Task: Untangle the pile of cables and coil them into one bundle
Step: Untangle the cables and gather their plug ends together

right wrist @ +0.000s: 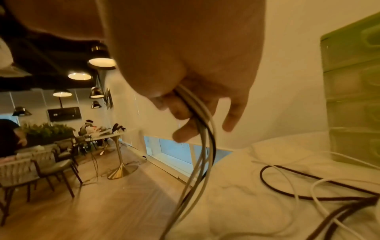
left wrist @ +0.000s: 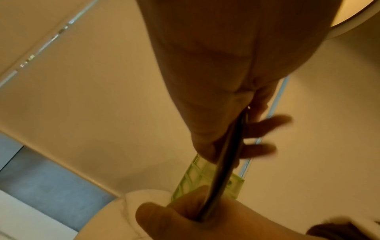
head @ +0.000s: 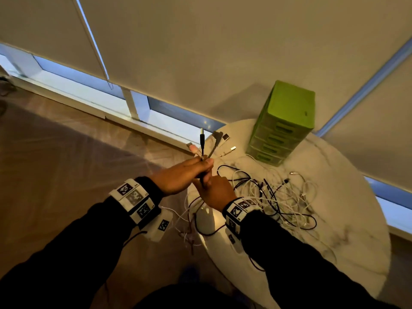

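Head view, over the near-left edge of a round white marble table [head: 334, 253]: left hand [head: 178, 175] closed around a gathered bunch of cable ends [head: 209, 143], thumb and fingers pinching them just below the plugs. Fanned out above the fist, a black barrel-type plug pointing straight up, a pale USB plug leaning left, a grey angled plug and two silver-tipped white ends leaning right. Right hand [head: 215, 191] directly beneath and touching the left, fingers curled round the same strands where they drop toward the tabletop.

Right wrist view: white and dark cords [right wrist: 202, 146] running out of the curled fingers [right wrist: 180, 110] and hanging in long loose curves.

Left wrist view: dark strand [left wrist: 224, 159] stretched taut between the two hands, pressed under the left thumb.

Rest of the cable pile [head: 281, 197] spread across the middle of the table to the right of the hands, thin white leads looped and crossed with a few black ones, unsorted, some trailing over the near-left edge. Green plastic drawer unit [head: 285, 121] standing upright at the far side of the table, beyond the pile.
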